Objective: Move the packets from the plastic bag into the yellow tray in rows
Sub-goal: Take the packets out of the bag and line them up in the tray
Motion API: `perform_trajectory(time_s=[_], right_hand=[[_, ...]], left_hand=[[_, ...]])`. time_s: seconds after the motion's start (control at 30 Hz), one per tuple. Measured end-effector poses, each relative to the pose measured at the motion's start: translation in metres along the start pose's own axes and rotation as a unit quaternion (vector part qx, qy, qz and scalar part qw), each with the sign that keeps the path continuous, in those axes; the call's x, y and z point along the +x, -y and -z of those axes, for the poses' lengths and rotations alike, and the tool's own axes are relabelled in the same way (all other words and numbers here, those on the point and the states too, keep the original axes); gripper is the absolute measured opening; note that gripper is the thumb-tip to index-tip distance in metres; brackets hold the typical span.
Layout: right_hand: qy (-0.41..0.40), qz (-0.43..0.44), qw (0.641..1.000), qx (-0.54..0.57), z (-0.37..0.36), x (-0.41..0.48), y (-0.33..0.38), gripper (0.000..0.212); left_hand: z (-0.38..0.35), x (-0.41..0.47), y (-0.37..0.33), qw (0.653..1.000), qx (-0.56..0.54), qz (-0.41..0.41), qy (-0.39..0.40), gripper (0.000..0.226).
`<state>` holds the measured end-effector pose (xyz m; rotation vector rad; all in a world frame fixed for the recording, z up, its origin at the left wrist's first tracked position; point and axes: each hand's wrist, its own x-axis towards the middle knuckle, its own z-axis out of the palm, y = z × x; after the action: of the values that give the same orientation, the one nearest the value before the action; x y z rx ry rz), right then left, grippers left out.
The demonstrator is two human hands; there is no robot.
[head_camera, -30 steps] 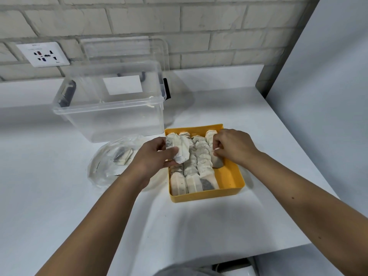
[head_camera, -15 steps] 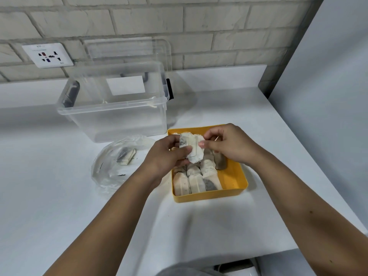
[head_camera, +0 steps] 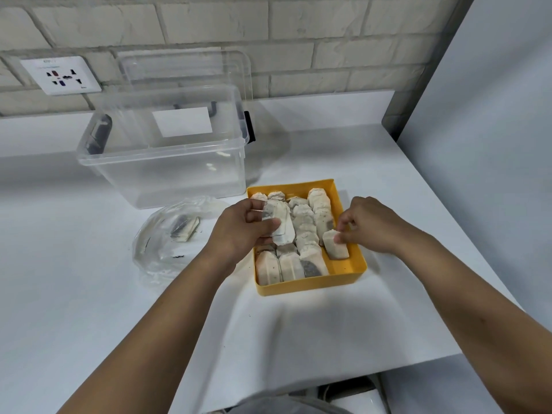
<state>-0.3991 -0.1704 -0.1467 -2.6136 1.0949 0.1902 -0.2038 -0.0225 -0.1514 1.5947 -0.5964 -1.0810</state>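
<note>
The yellow tray (head_camera: 346, 279) sits on the white table and holds several pale packets in rows. My left hand (head_camera: 239, 231) grips a small stack of packets (head_camera: 280, 225) above the tray's left side. My right hand (head_camera: 370, 224) pinches the top of one packet (head_camera: 336, 248), which stands in the tray's right column. The clear plastic bag (head_camera: 155, 252) lies left of the tray with a packet (head_camera: 183, 228) or two inside.
A clear storage bin (head_camera: 167, 174) stands behind the bag and tray, its lid (head_camera: 185, 67) leaning on the brick wall. A wall socket (head_camera: 61, 74) is at the back left. A grey panel (head_camera: 490, 144) borders the table's right side.
My right hand took a packet from the stack in my left hand and carried it right and down into the tray's right column. My left hand stayed over the tray.
</note>
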Motion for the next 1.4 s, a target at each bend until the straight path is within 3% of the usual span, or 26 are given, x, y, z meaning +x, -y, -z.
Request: perform_trajectory(time_s=[0.17,0.37,0.67,0.77,0.83,0.9,0.97,1.1,1.17,1.27,1.4], right_hand=[[-0.072,-0.010,0.996,-0.050,-0.018,0.011,0.000,0.028],[-0.129,-0.041,0.990,-0.031,-0.026,0.017,-0.001,0.027],[-0.131,-0.039,0.988,-0.076,-0.022,0.018,0.002,0.034],[-0.165,0.003,0.982,0.087,-0.009,0.010,0.017,0.026],[-0.108,0.023,0.957,0.267,0.004,0.002,0.032,0.021],[-0.034,0.029,0.941,0.336,0.011,-0.003,0.045,0.024],[-0.019,0.042,0.953,0.298,0.011,-0.003,0.050,0.019],[-0.080,0.032,0.957,0.279,0.018,-0.004,0.039,0.015],[-0.086,0.033,0.974,0.209,0.025,-0.007,0.029,0.013],[-0.046,0.049,0.998,0.021,0.024,-0.010,0.016,0.009],[0.038,0.072,0.996,-0.032,0.018,-0.011,0.004,0.016]], left_hand=[[0.000,0.000,0.003,1.000,0.011,0.010,0.000,0.029],[0.002,-0.001,0.002,1.000,0.020,0.006,-0.002,0.024],[0.000,0.003,0.001,1.000,-0.004,0.022,-0.009,0.030],[-0.003,0.004,0.000,0.999,-0.031,0.021,-0.004,0.018],[-0.007,0.003,-0.002,0.998,-0.053,0.018,0.000,0.016],[-0.011,0.003,-0.003,0.997,-0.073,0.015,-0.003,0.015],[-0.013,0.003,-0.005,0.996,-0.090,0.019,0.000,0.018],[-0.011,0.004,-0.006,0.995,-0.097,0.029,0.003,0.022],[-0.007,0.004,-0.005,0.997,-0.069,0.025,-0.010,0.022],[-0.002,0.004,-0.002,1.000,-0.007,0.009,-0.022,0.025],[-0.001,0.005,0.002,0.999,0.035,-0.011,-0.027,0.021]])
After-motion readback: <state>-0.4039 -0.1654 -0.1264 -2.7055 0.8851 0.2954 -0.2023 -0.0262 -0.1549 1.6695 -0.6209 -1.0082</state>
